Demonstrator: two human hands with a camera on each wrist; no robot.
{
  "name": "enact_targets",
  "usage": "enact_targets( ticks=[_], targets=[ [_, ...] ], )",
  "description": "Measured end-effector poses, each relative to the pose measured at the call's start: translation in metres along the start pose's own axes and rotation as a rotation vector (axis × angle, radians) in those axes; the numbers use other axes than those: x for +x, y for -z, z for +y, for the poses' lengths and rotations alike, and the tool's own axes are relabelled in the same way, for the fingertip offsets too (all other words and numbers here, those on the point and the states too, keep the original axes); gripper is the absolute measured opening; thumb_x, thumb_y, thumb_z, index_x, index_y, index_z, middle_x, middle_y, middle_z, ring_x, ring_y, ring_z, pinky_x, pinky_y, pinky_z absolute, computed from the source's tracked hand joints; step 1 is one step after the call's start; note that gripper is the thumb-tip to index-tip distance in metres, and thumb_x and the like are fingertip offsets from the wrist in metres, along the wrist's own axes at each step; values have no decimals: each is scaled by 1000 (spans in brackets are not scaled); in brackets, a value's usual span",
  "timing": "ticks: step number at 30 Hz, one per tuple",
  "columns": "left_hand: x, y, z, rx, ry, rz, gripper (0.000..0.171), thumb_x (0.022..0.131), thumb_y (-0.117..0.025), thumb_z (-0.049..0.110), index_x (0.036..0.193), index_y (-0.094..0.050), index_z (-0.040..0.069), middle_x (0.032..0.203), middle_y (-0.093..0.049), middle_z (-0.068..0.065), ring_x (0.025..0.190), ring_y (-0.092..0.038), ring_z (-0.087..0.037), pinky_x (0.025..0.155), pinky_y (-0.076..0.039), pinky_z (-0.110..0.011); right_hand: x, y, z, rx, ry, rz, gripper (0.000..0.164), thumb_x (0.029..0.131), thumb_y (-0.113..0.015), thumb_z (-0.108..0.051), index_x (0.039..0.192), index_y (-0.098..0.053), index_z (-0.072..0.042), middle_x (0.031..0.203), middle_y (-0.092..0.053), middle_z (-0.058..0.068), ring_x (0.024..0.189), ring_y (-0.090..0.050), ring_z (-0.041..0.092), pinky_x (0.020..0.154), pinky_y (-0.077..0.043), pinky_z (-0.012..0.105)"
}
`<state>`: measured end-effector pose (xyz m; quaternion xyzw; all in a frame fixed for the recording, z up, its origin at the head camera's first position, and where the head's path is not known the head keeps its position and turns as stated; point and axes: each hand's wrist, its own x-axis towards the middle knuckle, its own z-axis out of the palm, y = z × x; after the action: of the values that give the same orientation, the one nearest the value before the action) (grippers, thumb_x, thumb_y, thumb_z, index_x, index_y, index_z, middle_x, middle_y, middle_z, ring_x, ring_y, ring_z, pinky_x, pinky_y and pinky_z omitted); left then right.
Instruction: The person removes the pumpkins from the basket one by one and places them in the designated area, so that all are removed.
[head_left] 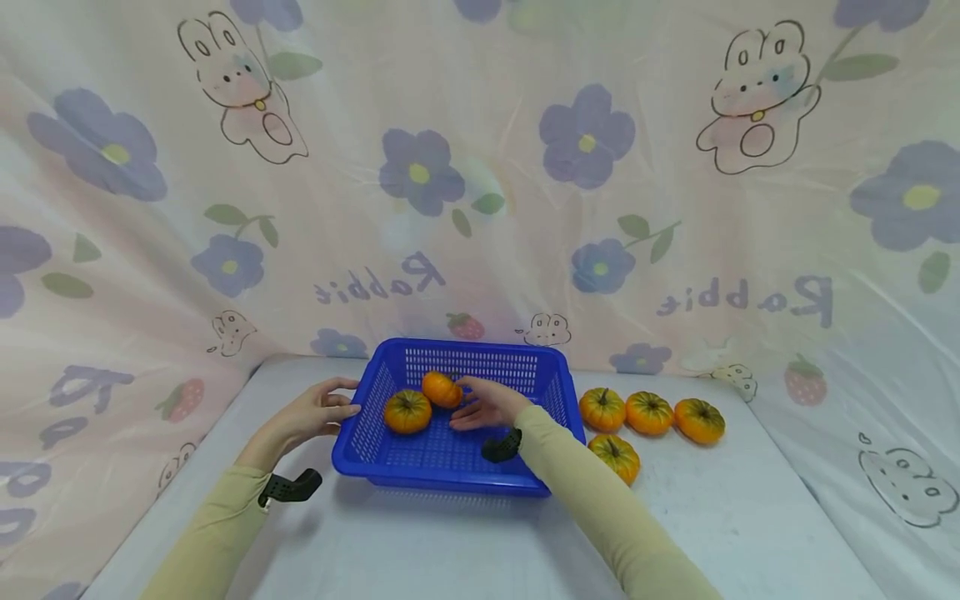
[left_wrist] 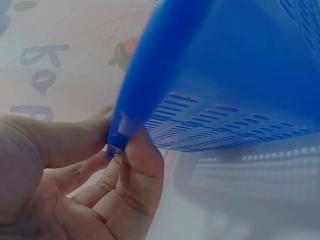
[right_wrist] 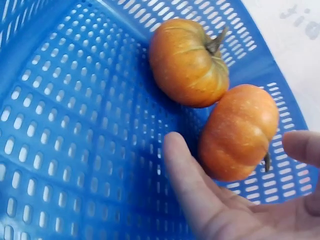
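A blue plastic basket (head_left: 450,482) with slotted walls stands on the table. My left hand (head_left: 315,410) pinches its left rim; in the left wrist view the thumb lies on one side of the rim (left_wrist: 150,75) and curled fingers on the other. Inside the basket are two small pumpkins: a green-and-orange one (head_left: 407,412) sitting stem up, and an orange one (head_left: 441,389) tipped on its side against it. My right hand (head_left: 487,403) is inside the basket, right beside the orange pumpkin (right_wrist: 240,132), its fingers and thumb spread apart with nothing between them.
Right of the basket, three pumpkins (head_left: 649,413) form a row on the white table (head_left: 720,517). Another pumpkin (head_left: 615,458) lies in front of them, close to the basket and partly behind my right forearm. A printed curtain (head_left: 495,233) hangs behind and at both sides.
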<state>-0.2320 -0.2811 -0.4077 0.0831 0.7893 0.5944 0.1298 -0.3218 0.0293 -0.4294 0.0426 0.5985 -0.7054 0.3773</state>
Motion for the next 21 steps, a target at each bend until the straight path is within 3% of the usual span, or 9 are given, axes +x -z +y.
enact_targets(
  ticks=[21],
  targets=[
    [2, -1, -2, 1, 7, 11, 58, 96, -58, 13, 141, -27, -7, 99, -61, -17, 83, -63, -23, 76, -56, -37, 9, -6, 4, 29, 46, 83, 59, 100, -50, -26, 142, -27, 9, 122, -46, 40, 114, -52, 47, 96, -45, 46]
  ],
)
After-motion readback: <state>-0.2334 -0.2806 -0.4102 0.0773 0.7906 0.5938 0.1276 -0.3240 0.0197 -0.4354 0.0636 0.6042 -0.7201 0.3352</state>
